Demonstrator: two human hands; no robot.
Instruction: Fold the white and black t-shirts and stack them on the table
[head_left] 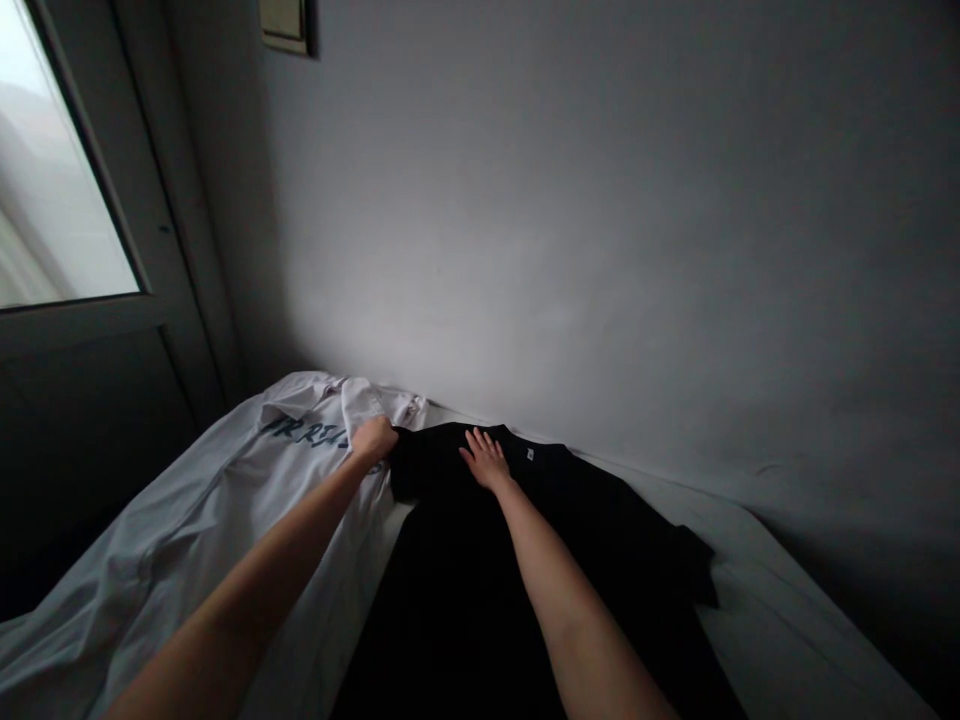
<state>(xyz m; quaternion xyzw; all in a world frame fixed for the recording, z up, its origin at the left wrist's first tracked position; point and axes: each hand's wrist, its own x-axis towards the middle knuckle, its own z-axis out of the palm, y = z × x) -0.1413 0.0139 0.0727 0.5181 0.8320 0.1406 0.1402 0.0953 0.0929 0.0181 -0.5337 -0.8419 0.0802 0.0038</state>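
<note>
Clenching the white shirt (225,500) in the left hand (373,438); pressing the spread-fingered right hand (485,460) onto the black T-shirt (465,580) beside it. Risking creases from tugging.

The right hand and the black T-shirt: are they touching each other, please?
Touching. The head view shows the right hand lying flat on the black T-shirt near its collar, with the fingers spread and no gap visible.
</note>
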